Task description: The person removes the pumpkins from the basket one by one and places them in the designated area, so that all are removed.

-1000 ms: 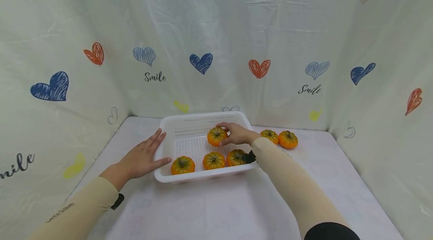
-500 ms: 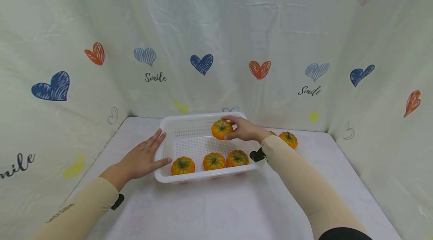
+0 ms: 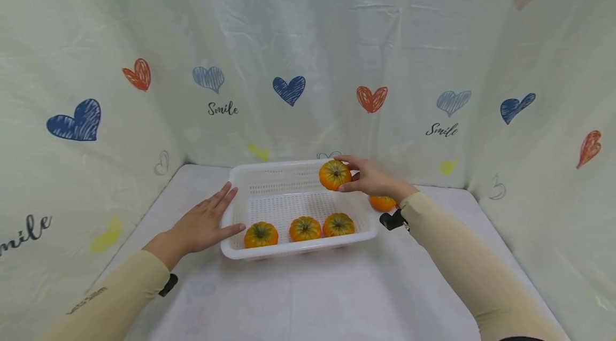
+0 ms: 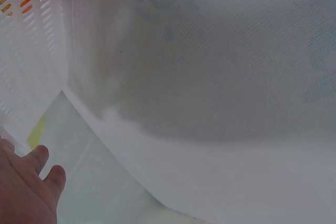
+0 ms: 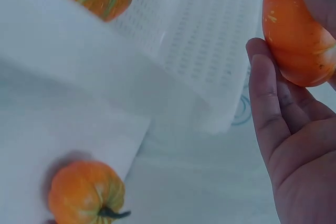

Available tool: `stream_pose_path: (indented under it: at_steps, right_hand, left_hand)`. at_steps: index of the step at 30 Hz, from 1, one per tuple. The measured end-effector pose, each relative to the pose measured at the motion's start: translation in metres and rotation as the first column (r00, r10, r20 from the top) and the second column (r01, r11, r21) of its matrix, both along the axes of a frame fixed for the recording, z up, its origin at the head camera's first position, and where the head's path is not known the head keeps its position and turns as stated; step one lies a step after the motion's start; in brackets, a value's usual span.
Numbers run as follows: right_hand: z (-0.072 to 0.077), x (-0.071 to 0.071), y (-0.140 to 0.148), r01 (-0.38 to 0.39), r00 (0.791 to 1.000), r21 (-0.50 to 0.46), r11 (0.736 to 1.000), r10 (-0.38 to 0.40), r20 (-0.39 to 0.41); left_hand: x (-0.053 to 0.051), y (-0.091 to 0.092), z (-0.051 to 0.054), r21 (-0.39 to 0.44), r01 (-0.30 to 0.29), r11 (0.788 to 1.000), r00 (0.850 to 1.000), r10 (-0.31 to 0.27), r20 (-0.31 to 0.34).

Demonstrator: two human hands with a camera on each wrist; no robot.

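Observation:
A small orange pumpkin (image 3: 335,175) is gripped between the thumb and fingers of my right hand (image 3: 372,178), raised at the far right corner of a white plastic basket (image 3: 298,248). In the right wrist view the held pumpkin (image 5: 299,30) shows its smooth orange underside. My left hand (image 3: 199,226) rests at the basket's left rim, fingers spread and straight. Inside the basket, three pumpkins line the near wall: one on the left (image 3: 261,234), one in the middle (image 3: 305,229) and one on the right (image 3: 339,224).
Just right of the basket, a pumpkin (image 3: 382,203) sits on the white-covered table (image 3: 289,298), partly hidden by my right wrist. A pale curtain (image 3: 308,127) printed with hearts encloses the table at the back and both sides.
My right hand has lifted the pumpkin from inside the basket and carried it right and away toward the far right corner. My left hand has stayed at the rim.

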State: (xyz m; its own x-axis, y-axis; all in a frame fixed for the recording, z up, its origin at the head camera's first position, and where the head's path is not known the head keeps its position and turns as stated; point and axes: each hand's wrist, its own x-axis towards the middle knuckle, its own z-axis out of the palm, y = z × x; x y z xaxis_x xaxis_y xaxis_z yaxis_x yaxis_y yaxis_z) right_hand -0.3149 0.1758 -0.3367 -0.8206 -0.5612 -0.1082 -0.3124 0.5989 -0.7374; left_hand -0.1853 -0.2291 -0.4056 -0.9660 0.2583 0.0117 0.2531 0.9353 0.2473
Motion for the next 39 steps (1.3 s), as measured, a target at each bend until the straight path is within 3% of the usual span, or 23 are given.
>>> stream_pose_path:
  at_steps: [7, 17, 30, 39]
  right_hand:
    - [0.011, 0.009, 0.022, -0.011, 1.0, -0.012, 1.0, 0.01, -0.027]
    - [0.009, 0.018, 0.05, 0.012, 0.999, -0.036, 0.999, -0.014, -0.05]
    - [0.002, 0.028, 0.081, 0.041, 0.995, -0.045, 0.998, -0.045, -0.094]
    - [-0.005, 0.034, 0.1, 0.07, 0.995, -0.056, 0.996, -0.073, -0.067]
  left_hand:
    - [-0.001, 0.0, 0.001, -0.002, 0.009, 1.0, 1.0, -0.009, -0.007]
    - [-0.005, -0.003, -0.008, -0.006, 0.003, 1.0, 1.0, -0.003, -0.012]
    - [-0.001, 0.0, -0.001, 0.001, 0.009, 1.0, 1.0, -0.009, -0.008]
    - [0.0, 0.0, 0.002, 0.003, 0.012, 1.0, 1.0, -0.012, -0.001]
